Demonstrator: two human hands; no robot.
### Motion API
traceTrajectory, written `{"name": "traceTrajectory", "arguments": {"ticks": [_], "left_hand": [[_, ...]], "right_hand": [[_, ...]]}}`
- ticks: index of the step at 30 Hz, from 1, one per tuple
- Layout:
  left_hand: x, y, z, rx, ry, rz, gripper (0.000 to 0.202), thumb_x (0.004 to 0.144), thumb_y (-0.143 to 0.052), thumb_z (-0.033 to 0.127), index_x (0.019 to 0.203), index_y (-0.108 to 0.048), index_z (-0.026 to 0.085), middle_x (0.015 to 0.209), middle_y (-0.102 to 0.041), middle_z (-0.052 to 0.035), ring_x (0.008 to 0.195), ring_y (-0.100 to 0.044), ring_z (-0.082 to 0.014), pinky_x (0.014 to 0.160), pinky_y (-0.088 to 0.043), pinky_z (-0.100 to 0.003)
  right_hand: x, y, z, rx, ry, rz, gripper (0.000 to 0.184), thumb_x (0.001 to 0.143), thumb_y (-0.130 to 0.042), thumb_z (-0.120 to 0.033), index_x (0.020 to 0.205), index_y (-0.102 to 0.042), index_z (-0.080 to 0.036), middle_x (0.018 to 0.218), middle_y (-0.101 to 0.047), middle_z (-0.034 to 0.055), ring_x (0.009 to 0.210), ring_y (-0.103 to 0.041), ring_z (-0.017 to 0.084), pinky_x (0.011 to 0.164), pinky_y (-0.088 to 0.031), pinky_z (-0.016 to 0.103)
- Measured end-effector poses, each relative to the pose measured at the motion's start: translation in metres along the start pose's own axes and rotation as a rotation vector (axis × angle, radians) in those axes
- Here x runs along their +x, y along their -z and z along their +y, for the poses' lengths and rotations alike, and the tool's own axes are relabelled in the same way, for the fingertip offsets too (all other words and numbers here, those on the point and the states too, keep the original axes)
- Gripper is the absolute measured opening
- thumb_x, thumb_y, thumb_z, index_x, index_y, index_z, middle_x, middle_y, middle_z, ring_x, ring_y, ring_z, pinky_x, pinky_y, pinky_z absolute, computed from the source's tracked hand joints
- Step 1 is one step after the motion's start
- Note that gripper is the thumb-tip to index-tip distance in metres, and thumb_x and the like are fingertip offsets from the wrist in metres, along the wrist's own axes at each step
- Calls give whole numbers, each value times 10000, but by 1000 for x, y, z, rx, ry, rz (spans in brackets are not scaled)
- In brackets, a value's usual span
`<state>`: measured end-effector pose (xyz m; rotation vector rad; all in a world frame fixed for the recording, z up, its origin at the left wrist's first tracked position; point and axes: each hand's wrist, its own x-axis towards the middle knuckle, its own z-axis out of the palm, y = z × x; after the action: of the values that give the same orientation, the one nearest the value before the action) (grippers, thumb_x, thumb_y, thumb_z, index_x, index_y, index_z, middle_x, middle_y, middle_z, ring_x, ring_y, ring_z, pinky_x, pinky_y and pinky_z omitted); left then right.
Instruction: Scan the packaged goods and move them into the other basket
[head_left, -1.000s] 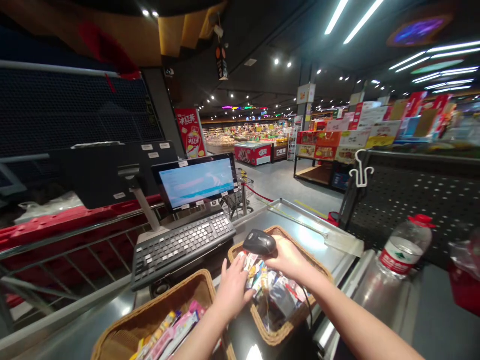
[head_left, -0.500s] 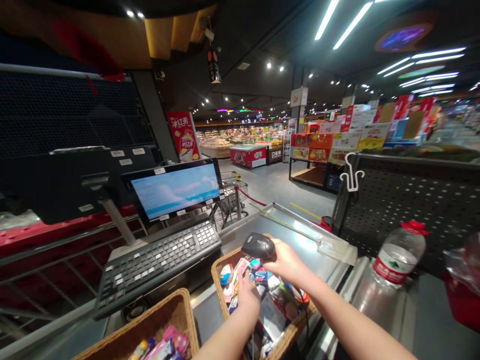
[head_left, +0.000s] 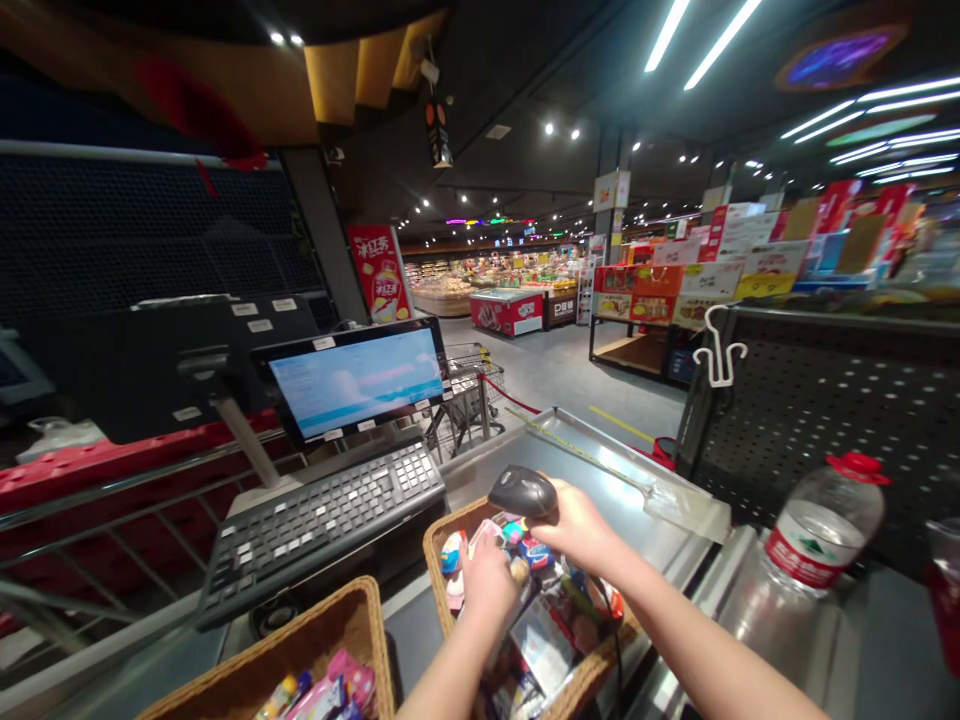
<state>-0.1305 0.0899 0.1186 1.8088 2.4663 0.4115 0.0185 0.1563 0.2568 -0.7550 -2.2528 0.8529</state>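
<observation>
My right hand (head_left: 577, 520) is wrapped round a black handheld barcode scanner (head_left: 521, 492), whose head points left above the wicker basket of mixed goods (head_left: 431, 545). Its dark cable hangs down over the basket's right side. Inside that basket, below the scanner, my left hand (head_left: 489, 582) has its fingers closed about a small pink-and-white package (head_left: 486, 530); the hand hides part of it. Colourful small packets (head_left: 536, 552) and a clear-fronted pack (head_left: 541, 640) lie around my hands.
A second wicker basket (head_left: 379, 640) with packets stands at the lower left. Behind it are a keyboard (head_left: 322, 530) and a monitor (head_left: 360, 380). A large water bottle (head_left: 821, 525) stands at the right, by a perforated black panel (head_left: 840, 400). The metal counter (head_left: 577, 460) extends ahead.
My left hand has shifted slightly and its fingers have drawn in around the pink-and-white package. The scanner stays in my right hand above the basket. The view has turned a little left.
</observation>
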Motion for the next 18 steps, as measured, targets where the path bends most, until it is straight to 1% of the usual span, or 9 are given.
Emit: {"name": "traceTrajectory", "arguments": {"ticks": [2, 3, 5, 7, 10, 12, 14, 15, 18], "left_hand": [[-5, 17, -6, -28, -13, 39, 457, 741, -568, 246, 1193, -607, 196, 1370, -546, -143, 1333, -411, -351, 1127, -181, -623], [-8, 26, -9, -42, -19, 65, 429, 745, -560, 228, 1169, -614, 199, 1378, -542, -132, 1341, -404, -339, 1121, -196, -622], [-14, 43, -15, -74, -27, 153, 260, 770, -549, 221, 1005, -660, 204, 1390, -535, -109, 1355, -391, -322, 1117, -209, -615], [-20, 61, -22, -95, -33, 271, 124, 802, -537, 227, 831, -655, 206, 1407, -520, -95, 1366, -379, -312, 1119, -205, -614], [-28, 86, -33, -132, -37, 422, 143, 839, -520, 246, 748, -624, 211, 1406, -521, -87, 1369, -377, -301, 1116, -209, -620], [-32, 97, -42, -161, -21, 472, 178, 858, -506, 261, 729, -619, 212, 1390, -536, -85, 1361, -390, -296, 1109, -233, -615], [-36, 100, -51, -175, 1, 486, 215, 867, -486, 247, 699, -615, 211, 1371, -555, -76, 1352, -405, -288, 1106, -248, -610], [-38, 98, -55, -173, 9, 483, 225, 864, -479, 226, 685, -614, 210, 1362, -564, -70, 1350, -409, -284, 1107, -247, -610], [-46, 81, -69, -143, 26, 445, 225, 831, -475, 151, 657, -608, 205, 1319, -601, -64, 1338, -426, -286, 1104, -230, -636]], "right_hand": [[0, 1, 0, -7, -14, 14, 252, 636, -606, -116, 865, -689, -177, 938, -693, 55, 903, -623, 226, 813, -474, 295], [-1, 2, 0, -5, -24, 23, 254, 641, -607, -122, 875, -690, -177, 941, -692, 57, 903, -626, 227, 813, -477, 299], [-1, 2, -1, 6, -43, 46, 255, 653, -615, -142, 896, -686, -178, 961, -692, 62, 917, -629, 234, 819, -482, 309], [-2, 1, -2, 18, -61, 72, 281, 654, -628, -157, 930, -679, -176, 999, -692, 71, 950, -628, 245, 838, -483, 321], [-3, -3, -8, 30, -70, 104, 326, 648, -636, -161, 972, -671, -168, 1030, -692, 82, 970, -626, 251, 859, -481, 334], [-4, -6, -14, 42, -47, 111, 332, 653, -642, -173, 984, -671, -170, 1028, -693, 79, 961, -627, 247, 859, -480, 336], [-4, -9, -21, 43, -8, 98, 289, 661, -650, -193, 947, -677, -174, 994, -695, 69, 928, -629, 241, 840, -483, 331], [-4, -11, -25, 36, 12, 86, 253, 665, -651, -201, 915, -680, -176, 965, -696, 63, 901, -631, 236, 824, -484, 327], [-5, -17, -35, 7, 55, 72, 184, 668, -632, -181, 845, -680, -174, 903, -692, 57, 853, -628, 229, 798, -483, 324]]}}
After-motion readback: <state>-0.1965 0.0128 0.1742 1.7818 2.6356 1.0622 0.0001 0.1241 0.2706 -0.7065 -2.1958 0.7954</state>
